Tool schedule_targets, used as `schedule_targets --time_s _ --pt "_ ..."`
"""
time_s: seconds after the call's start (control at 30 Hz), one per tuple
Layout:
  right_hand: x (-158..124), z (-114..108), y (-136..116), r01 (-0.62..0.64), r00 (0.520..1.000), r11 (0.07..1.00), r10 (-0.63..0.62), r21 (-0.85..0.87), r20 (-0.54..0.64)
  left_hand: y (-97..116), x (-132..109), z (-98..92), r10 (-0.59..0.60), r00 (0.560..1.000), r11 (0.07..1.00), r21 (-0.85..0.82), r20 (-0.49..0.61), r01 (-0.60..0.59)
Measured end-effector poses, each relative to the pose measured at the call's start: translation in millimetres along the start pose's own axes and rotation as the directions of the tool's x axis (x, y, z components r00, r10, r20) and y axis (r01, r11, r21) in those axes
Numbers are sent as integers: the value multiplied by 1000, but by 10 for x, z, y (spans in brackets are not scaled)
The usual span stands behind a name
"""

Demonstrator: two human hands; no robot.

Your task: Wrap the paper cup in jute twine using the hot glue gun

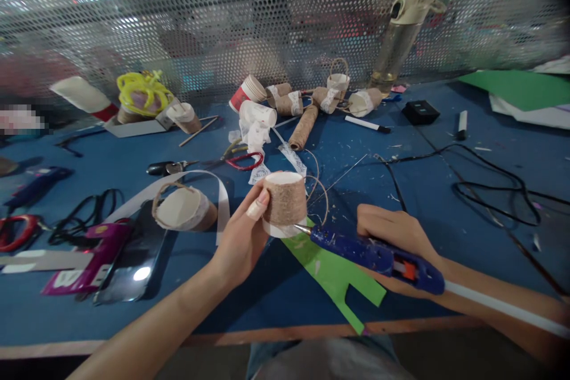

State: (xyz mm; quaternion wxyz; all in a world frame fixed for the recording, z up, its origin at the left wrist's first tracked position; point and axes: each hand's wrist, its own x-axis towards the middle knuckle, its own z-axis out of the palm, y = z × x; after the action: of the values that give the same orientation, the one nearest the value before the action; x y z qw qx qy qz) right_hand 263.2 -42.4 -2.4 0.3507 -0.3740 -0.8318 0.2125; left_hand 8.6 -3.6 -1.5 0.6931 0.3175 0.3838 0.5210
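My left hand [244,234] grips a small paper cup [285,200] wrapped in brown twine, with a bare white band along its lower edge. A loose loop of twine [327,202] trails from the cup's right side. In my right hand [396,237] is a blue hot glue gun [356,249] with a long white glue stick [503,309] at its back. The gun's metal tip meets or nearly meets the cup near the lower edge of the twine. Beneath them lies a cut piece of green paper [338,276].
At left are a finished-looking twine basket [184,211], a phone [133,255], a purple glue gun [93,255] and red-handled scissors [20,231]. Several lace-trimmed cups [289,104] and a water bottle [398,38] stand behind. A black cable [494,172] loops at right; perforated metal [267,18] closes the back.
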Motion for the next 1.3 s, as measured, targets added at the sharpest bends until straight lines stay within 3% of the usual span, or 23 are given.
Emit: schedule_targets --time_s 0.2,0.47,0.67,0.83,1.0,1.17,1.3 --pt "5 -13 14 40 999 999 -40 -18 37 -2 2 -6 31 999 998 51 23 -32" --pt "-5 -5 41 -34 999 999 33 8 12 29 22 -24 58 998 996 72 17 -59" --pt "39 -19 38 -82 997 989 81 125 15 33 28 -37 46 999 999 14 -27 -46" --pt "105 -55 16 -203 979 962 206 181 0 75 48 -14 33 999 998 -48 -13 -34" --pt "117 -98 -22 -284 935 923 327 258 -140 63 64 -13 20 1000 998 -55 -12 -20" --pt "141 -28 -36 -99 938 964 173 246 -301 23 33 22 -65 998 997 46 0 65" --pt "191 43 12 90 962 976 -34 197 -270 9 -7 78 -121 990 988 106 78 112"
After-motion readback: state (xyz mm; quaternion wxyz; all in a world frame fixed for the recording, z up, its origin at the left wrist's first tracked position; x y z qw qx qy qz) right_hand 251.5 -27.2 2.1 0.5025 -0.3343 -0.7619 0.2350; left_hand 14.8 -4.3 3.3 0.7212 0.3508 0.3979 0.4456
